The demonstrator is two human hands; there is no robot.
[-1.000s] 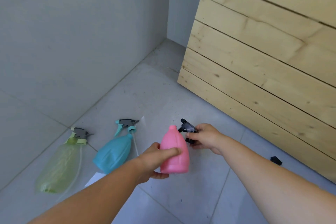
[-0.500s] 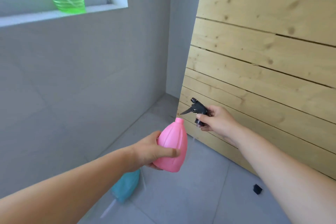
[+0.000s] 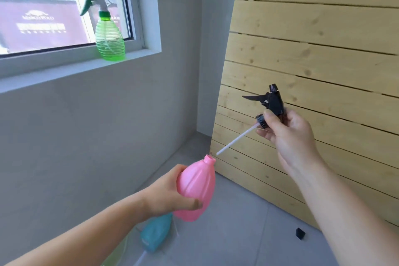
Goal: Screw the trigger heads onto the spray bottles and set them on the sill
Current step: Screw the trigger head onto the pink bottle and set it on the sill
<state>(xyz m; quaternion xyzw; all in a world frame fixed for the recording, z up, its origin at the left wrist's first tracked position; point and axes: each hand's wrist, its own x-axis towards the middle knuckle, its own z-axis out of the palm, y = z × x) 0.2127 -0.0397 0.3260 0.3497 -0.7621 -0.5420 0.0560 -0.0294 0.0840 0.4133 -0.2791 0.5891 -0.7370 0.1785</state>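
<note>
My left hand (image 3: 170,194) grips a pink spray bottle (image 3: 197,188) round its body, open neck tilted up and to the right. My right hand (image 3: 287,136) holds a black trigger head (image 3: 273,101) up and to the right of the bottle. Its white dip tube (image 3: 236,139) slants down-left, and the tip hangs just beside the bottle's mouth, outside it. A green spray bottle (image 3: 110,39) with its trigger head on stands upright on the grey window sill (image 3: 64,67).
A teal bottle (image 3: 155,233) lies on the grey tiled floor below my left hand. A small black piece (image 3: 300,233) sits on the floor by the slatted wooden panel (image 3: 313,71) at right. A grey wall runs below the window.
My view has tilted up from the floor to the window. My right hand has lifted the trigger head up and away from the pink bottle, pulling the dip tube out into view.
</note>
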